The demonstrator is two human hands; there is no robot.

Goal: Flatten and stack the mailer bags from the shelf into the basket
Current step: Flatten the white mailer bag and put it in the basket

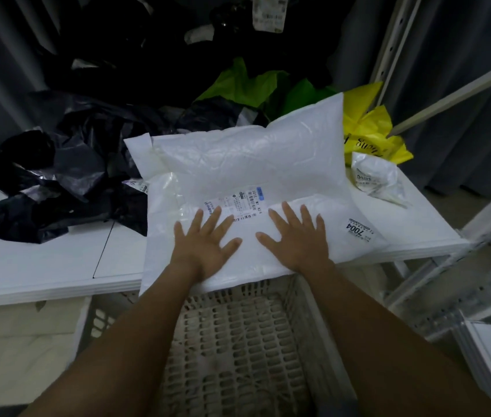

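Both hands lie flat with fingers straight and spread, gripping nothing: the left hand [205, 245] and the right hand [296, 239] press side by side on the near part of a white mailer bag [247, 164]. That bag sits at the front edge of the shelf [42, 260], toward its right end, and its near margin hangs over the edge above the basket [238, 341], which stands just below. The far half of the bag looks puffed and rises against the heap behind, so air may be trapped; pressing only at the near side would likely drive it backward rather than out. A folded layer bearing a printed label [360, 231] lies under the right hand, and pressing could set that crease in. The film looks slick, so with no fingers curled round it, a pull toward the body could slide the bag off the edge into the basket unflattened. Loose black bags [66, 176] to the left and a small crumpled bag [373, 179] at the right edge could be dragged along
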